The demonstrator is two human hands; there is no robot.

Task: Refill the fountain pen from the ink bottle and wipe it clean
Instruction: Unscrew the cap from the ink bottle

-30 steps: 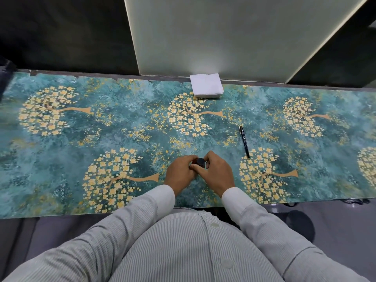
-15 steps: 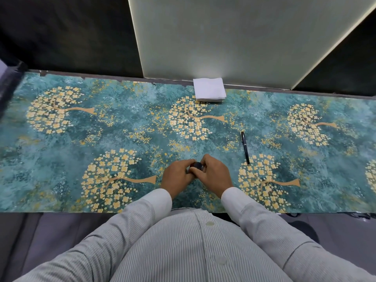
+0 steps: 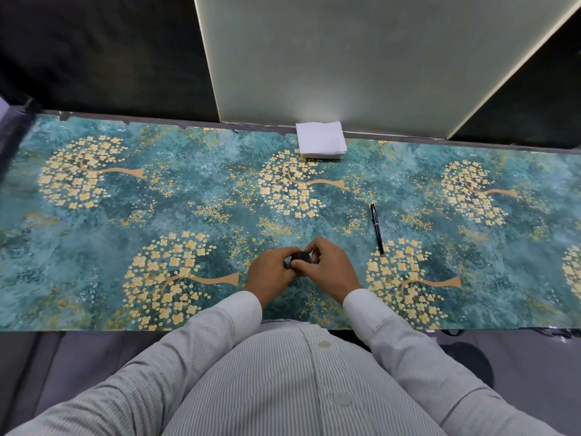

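Observation:
A small ink bottle with a dark cap (image 3: 302,257) stands near the table's front edge, mostly hidden between my two hands. My left hand (image 3: 272,272) grips the bottle's body from the left. My right hand (image 3: 328,268) curls its thumb and fingers round the cap from the right. A black fountain pen (image 3: 376,228), capped, lies on the table to the right of my hands, pointing away from me. A stack of white tissues (image 3: 321,143) sits at the table's far edge, straight ahead.
The table (image 3: 188,215) carries a teal cover printed with golden trees. A pale panel (image 3: 361,58) rises behind the tissues, with dark walls on both sides. The table's front edge runs just before my body.
Both hands stay on the bottle in the same spot; my right hand's fingers have shifted slightly round the cap. The camera view has tilted a little.

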